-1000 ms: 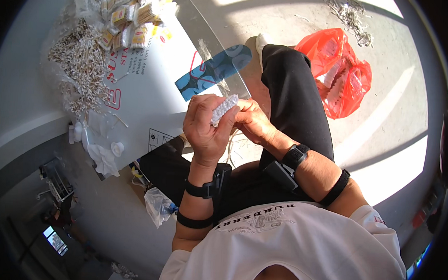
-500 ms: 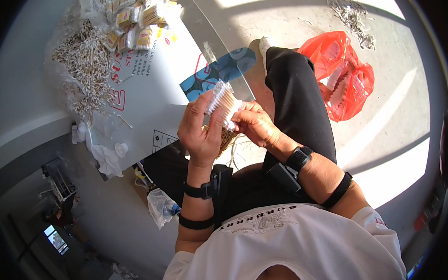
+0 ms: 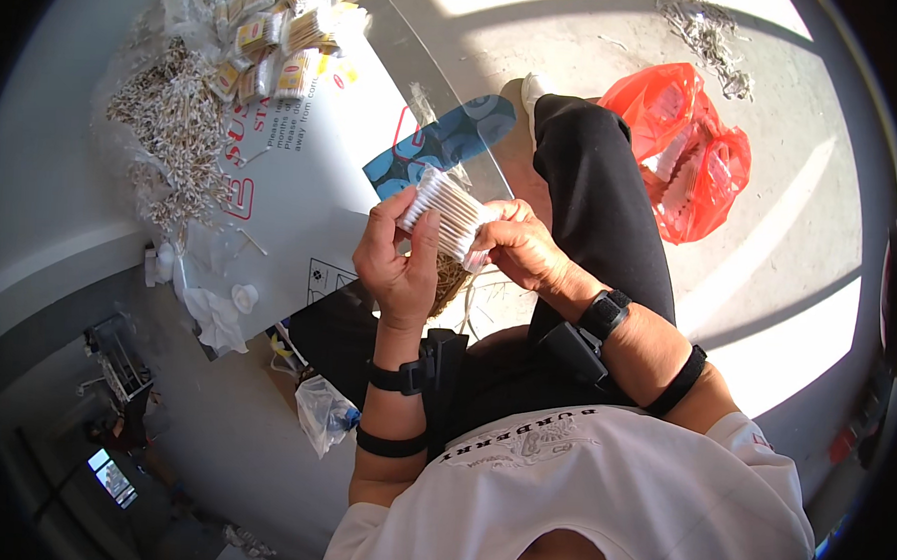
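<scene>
A clear packet of cotton swabs (image 3: 445, 216) is held up between my two hands, its wooden sticks and white tips showing through the film. My left hand (image 3: 400, 253) grips its left side, thumb on the near face and fingers behind. At the right end, my right hand (image 3: 518, 245) pinches the edge of the wrapper. Beneath the packet, partly hidden by it, is a bundle of brownish sticks (image 3: 451, 280). On the table (image 3: 322, 189) to the left lies a big heap of loose cotton swabs (image 3: 170, 118).
Several filled swab packets (image 3: 289, 33) are piled at the table's far end. A red plastic bag (image 3: 689, 155) stands on the floor at the right, beyond my leg. White scraps (image 3: 704, 36) lie on the far floor. Crumpled white tissue (image 3: 217, 315) rests at the table's near-left corner.
The packet has turned so its broad face of sticks shows more fully. My right hand has shifted slightly right, and both hands keep hold of the packet.
</scene>
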